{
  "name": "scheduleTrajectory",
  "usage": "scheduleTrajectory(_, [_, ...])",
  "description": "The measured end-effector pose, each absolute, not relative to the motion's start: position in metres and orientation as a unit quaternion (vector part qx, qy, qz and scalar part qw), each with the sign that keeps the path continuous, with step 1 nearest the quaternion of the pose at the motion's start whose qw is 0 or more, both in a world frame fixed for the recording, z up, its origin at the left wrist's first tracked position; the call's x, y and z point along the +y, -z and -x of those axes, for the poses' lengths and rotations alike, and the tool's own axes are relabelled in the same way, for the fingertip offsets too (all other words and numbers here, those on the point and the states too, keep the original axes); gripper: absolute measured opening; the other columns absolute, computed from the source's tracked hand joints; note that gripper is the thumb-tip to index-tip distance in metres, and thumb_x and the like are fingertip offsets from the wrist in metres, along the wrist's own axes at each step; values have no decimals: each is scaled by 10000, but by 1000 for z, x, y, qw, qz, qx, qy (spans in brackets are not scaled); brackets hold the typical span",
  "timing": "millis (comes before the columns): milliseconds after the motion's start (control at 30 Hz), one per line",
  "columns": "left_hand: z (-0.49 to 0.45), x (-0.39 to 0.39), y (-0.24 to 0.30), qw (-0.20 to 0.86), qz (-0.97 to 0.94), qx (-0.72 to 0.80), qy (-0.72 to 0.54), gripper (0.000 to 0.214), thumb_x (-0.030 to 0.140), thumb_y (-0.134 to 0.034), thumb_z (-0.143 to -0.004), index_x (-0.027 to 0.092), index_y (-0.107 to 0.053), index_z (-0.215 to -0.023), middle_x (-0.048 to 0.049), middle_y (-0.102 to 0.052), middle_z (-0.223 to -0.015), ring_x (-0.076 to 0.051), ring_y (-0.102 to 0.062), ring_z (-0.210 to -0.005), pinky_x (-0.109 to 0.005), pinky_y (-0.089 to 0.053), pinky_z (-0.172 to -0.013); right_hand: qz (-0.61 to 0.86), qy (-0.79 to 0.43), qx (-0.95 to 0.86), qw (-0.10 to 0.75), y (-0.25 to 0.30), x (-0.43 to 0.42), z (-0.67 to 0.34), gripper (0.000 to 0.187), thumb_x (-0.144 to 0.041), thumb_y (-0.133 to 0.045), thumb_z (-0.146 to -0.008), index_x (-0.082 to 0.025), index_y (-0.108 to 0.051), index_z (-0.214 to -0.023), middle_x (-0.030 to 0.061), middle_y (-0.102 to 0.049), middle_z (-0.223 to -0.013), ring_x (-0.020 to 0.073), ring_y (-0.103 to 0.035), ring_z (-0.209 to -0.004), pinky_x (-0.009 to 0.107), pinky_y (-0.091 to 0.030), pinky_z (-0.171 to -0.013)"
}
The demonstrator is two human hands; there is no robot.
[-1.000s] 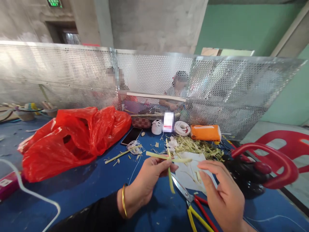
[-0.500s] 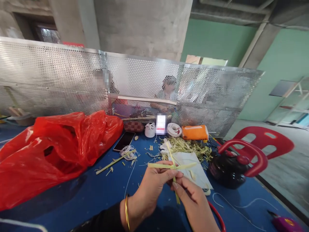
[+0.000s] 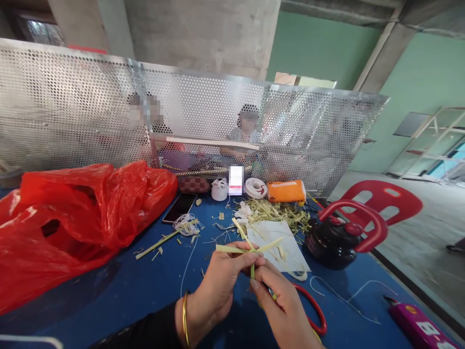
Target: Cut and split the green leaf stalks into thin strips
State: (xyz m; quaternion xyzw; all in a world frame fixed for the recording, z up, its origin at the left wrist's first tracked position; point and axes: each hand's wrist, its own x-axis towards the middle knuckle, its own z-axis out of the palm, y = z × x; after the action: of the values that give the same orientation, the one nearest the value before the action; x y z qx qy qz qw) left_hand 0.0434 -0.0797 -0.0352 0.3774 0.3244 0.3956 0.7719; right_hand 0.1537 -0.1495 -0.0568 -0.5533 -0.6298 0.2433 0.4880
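Pale green leaf strips (image 3: pixel 268 245) cross each other in a small star-like shape in front of me. My left hand (image 3: pixel 221 278) pinches them near the crossing, with a gold bangle on its wrist. My right hand (image 3: pixel 278 300) grips the strip end that points down toward me, thumb and fingers closed on it. A red looped handle (image 3: pixel 319 312), perhaps of scissors, lies beside and partly behind my right hand. Beyond the hands are a white paper sheet (image 3: pixel 278 242) and a heap of green plant scraps (image 3: pixel 281 213).
A red plastic bag (image 3: pixel 83 213) covers the table's left. Ahead stand a phone (image 3: pixel 180 208), white thread (image 3: pixel 186 224), a tape roll (image 3: pixel 256 188) and an orange packet (image 3: pixel 286 192). A black kettle (image 3: pixel 332 245) and purple tool (image 3: pixel 414 320) are right. A perforated screen (image 3: pixel 203 106) borders the back.
The view has shifted, so the table things sit further left and slightly higher. The crossed strips have turned and their arms now slant differently. Both hands keep their hold.
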Motion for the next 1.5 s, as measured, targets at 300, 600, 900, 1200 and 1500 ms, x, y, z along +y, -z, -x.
scheduleTrajectory(300, [-22,-84,26,779,-379,358,-348,308,395,-683,-742,118,-669,-874,-52,-684,-702,-130,-615,-632,-238,-467,-679,584,-359,-478,549,65,-146,-165,376,-520,-452,-891,-195,-545,-728,5,-575,-677,166,-555,-684,253,-436,-671])
scheduleTrajectory(600, [-8,-104,52,702,-483,429,-300,368,390,-726,-666,130,-651,-915,56,-501,-548,-62,-401,-457,-191,-295,-450,591,-395,-544,446,62,-157,-153,372,-449,-498,-882,-184,-567,-631,-5,-566,-594,154,-509,-611,247,-388,-602])
scheduleTrajectory(900, [-5,-102,60,647,-549,441,-293,274,419,-626,-748,146,-606,-721,84,-365,-481,-47,-247,-419,-206,-185,-418,585,-368,-578,433,69,-159,-152,362,-395,-462,-912,-187,-492,-618,-28,-470,-573,124,-442,-573,235,-342,-553])
scheduleTrajectory(1200, [-5,-99,58,650,-528,469,-281,358,497,-641,-692,140,-620,-715,73,-410,-452,-55,-340,-398,-198,-245,-424,582,-338,-596,438,69,-163,-151,364,-398,-463,-916,-181,-506,-626,-26,-471,-570,117,-428,-562,235,-317,-539])
scheduleTrajectory(1500, [-1,-99,60,709,-525,424,-205,427,557,-540,-776,138,-624,-782,47,-496,-500,-49,-368,-391,-190,-257,-421,524,-533,-386,541,69,-147,-157,333,-492,-597,-816,-169,-639,-748,0,-572,-656,142,-508,-669,244,-399,-651])
